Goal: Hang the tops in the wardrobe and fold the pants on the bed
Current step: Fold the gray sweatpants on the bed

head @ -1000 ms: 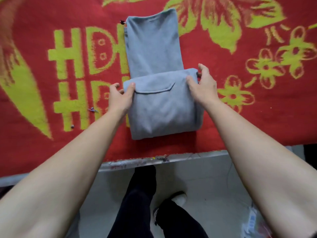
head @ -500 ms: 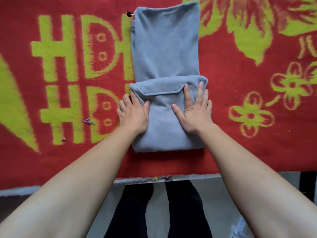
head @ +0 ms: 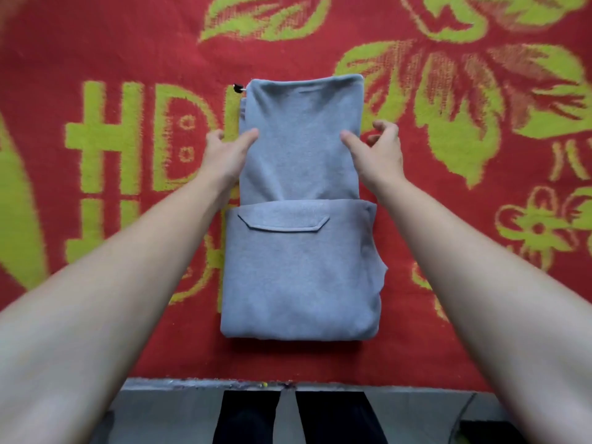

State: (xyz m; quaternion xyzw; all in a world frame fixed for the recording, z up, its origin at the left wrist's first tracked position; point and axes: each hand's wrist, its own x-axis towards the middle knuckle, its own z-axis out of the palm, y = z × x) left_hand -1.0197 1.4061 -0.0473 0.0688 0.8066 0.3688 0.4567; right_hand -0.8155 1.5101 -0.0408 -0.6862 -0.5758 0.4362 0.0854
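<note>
On the bed (head: 179,384), across a red woven blanket (head: 128,46) patterned with yellow-green leaves, flowers and block letters, lay the grey knit pants (head: 301,283), partly folded, their length running away from the person. The nearest part was a thick folded block with a stitched pocket flap (head: 283,224) near its far edge. Beyond it a narrower, flatter length of the same cloth stretched to a rounded far end, where a small black cord tip (head: 237,88) poked out at the left corner.

Both bare forearms reached past the folded block to that far length. The left hand (head: 226,155) sat at its left edge, thumb laid on the cloth and fingers curled just off the edge. The right hand (head: 381,155) mirrored it at the right edge, thumb on the cloth, fingers curled over the blanket just beside it. Each grip was narrow and seemed to hold the pants' edge — though blur left it unclear whether the fingertips were under the cloth.

Below the near bed edge, two legs in black trousers (head: 253,418) stood on a grey floor (head: 400,418).
</note>
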